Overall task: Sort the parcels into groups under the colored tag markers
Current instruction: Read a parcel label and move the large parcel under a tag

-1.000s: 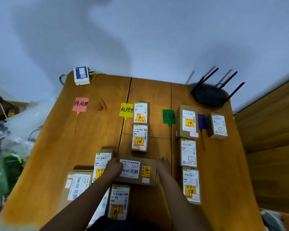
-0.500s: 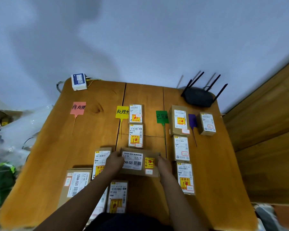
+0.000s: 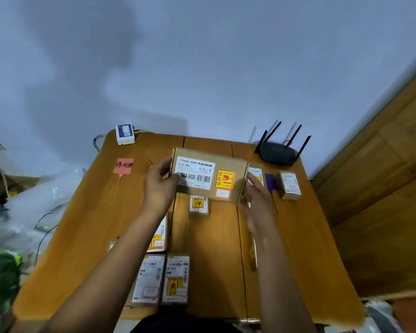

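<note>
Currently the large brown parcel point(image 3: 209, 175) is held above the table point(image 3: 214, 236) between both hands. The left hand point(image 3: 160, 186) grips its left end, thumb on the white label. The right hand point(image 3: 255, 195) is at its right end, too blurred to tell its grip.

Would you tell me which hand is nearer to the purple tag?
Right. The right hand, holding the right end of the box, is just beside the purple tag; the left hand holds its far end.
</note>
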{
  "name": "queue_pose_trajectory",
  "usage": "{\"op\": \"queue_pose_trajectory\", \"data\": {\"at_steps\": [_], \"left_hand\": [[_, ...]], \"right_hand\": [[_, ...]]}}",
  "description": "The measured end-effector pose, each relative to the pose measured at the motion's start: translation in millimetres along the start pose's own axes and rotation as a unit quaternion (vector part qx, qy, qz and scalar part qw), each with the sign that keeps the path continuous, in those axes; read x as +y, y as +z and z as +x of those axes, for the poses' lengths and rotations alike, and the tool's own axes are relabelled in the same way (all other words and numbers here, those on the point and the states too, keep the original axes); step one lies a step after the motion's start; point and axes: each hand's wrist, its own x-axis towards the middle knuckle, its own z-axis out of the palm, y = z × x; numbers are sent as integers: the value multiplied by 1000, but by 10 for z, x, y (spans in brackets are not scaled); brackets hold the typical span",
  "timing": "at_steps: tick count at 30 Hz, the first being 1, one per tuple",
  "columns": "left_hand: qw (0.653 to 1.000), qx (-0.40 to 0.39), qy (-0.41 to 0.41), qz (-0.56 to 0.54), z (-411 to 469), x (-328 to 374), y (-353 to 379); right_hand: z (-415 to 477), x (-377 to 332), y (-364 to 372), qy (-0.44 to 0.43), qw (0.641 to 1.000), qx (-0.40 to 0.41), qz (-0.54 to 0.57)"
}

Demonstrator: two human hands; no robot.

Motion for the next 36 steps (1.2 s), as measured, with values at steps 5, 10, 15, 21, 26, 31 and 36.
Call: {"op": "queue_pose_trajectory", "data": {"at_steps": [5,10,15,21,26,31,36], "left_hand": [[995,9,94,-19,-191,425,-325],[989,43,131,-56,-425,772,-526],[980,61,174,-69,-647,1003,-629],[977,57,195,-69,-766,1063,-676],[981,60,174,-65,-785,1035,-672],[984,63,154,-58,-798,1006,-666],[986,59,144,-53,-788,950,-606]], "right_hand": [[-402,-447,27,-139,989,-58,-7],[-733,-750,124,-219,973,-72,-17],[-962,-883,145,-261,963,-57,-34],[-1067,-901,99,-286,955,-57,-50],[-1074,-867,86,-268,961,-57,-39],[-1115,-874,94,-257,964,-55,-48],[-1091,-832,52,-237,970,-35,-36]]}}
